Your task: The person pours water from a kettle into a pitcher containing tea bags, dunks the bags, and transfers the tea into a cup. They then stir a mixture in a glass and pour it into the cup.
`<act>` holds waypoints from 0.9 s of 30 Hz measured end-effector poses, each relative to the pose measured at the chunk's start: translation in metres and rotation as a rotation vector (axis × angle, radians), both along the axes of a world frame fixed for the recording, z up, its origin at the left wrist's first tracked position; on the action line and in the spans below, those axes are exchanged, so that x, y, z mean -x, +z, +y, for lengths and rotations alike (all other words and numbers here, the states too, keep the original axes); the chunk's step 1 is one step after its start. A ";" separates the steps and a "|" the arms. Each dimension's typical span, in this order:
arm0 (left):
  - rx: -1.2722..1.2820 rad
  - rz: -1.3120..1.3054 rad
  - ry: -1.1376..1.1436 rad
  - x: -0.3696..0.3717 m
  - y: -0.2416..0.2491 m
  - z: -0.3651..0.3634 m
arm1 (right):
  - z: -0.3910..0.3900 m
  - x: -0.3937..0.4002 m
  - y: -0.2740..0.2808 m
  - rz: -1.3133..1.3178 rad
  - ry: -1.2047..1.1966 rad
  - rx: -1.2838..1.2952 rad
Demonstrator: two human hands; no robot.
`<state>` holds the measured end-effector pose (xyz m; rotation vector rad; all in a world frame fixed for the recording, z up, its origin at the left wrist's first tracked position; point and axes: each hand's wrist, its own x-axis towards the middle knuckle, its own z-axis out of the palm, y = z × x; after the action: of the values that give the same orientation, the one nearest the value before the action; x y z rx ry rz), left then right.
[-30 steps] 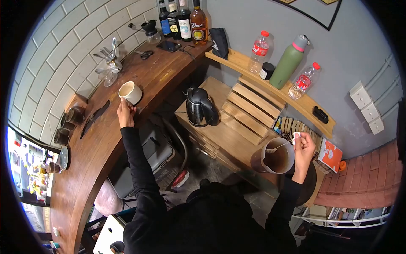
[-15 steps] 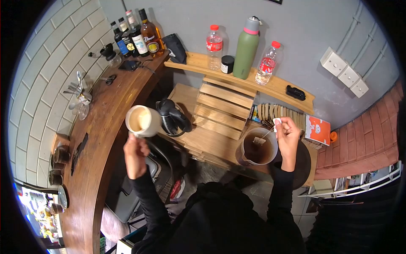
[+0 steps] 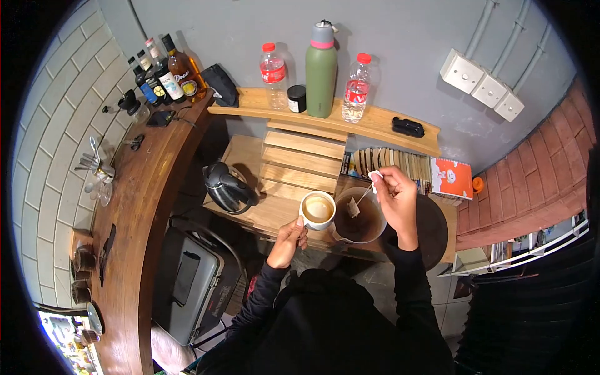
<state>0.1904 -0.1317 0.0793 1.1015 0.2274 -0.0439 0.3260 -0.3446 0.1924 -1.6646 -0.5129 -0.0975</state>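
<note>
My left hand (image 3: 289, 242) is closed on the handle side of a white cup (image 3: 317, 211), which is tilted so that its light brown inside shows. It sits just left of a translucent container (image 3: 362, 240) of dark brown liquid, overlapping its edge in this view. My right hand (image 3: 398, 199) pinches the white tag (image 3: 375, 176) of a tea bag, above the container's far right side. From the string hangs the tea bag (image 3: 354, 208), over the brown liquid.
A black kettle (image 3: 226, 187) stands left of the slatted wooden board (image 3: 297, 174). Behind are a green bottle (image 3: 320, 78) and two plastic bottles on a narrow shelf (image 3: 250, 100). Books (image 3: 394, 164) and a round dark tray (image 3: 431, 231) lie to the right; a long wooden counter (image 3: 137, 250) runs left.
My left hand has brought the cup rightward, from beside the kettle to the container's edge. My right hand still pinches the tag, and the tea bag hangs more upright. The view has shifted.
</note>
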 end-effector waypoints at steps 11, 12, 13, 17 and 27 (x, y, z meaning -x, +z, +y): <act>-0.120 0.014 -0.075 -0.021 0.005 -0.011 | 0.002 0.003 0.090 -0.210 0.026 -0.065; -0.140 0.021 -0.089 -0.023 0.008 -0.012 | 0.003 0.003 0.097 -0.240 0.032 -0.051; -0.160 0.027 -0.105 -0.025 0.010 -0.013 | 0.004 0.001 0.104 -0.250 0.067 -0.047; -0.150 0.020 -0.164 -0.029 0.017 -0.021 | 0.017 -0.001 0.119 -0.237 0.129 -0.057; -0.025 -0.073 -0.053 -0.020 0.033 -0.018 | 0.030 0.001 0.091 -0.126 0.193 0.037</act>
<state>0.2104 -0.1501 0.1122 1.1320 0.1334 -0.0480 0.3247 -0.3142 0.2833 -1.6435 -0.7722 -0.0513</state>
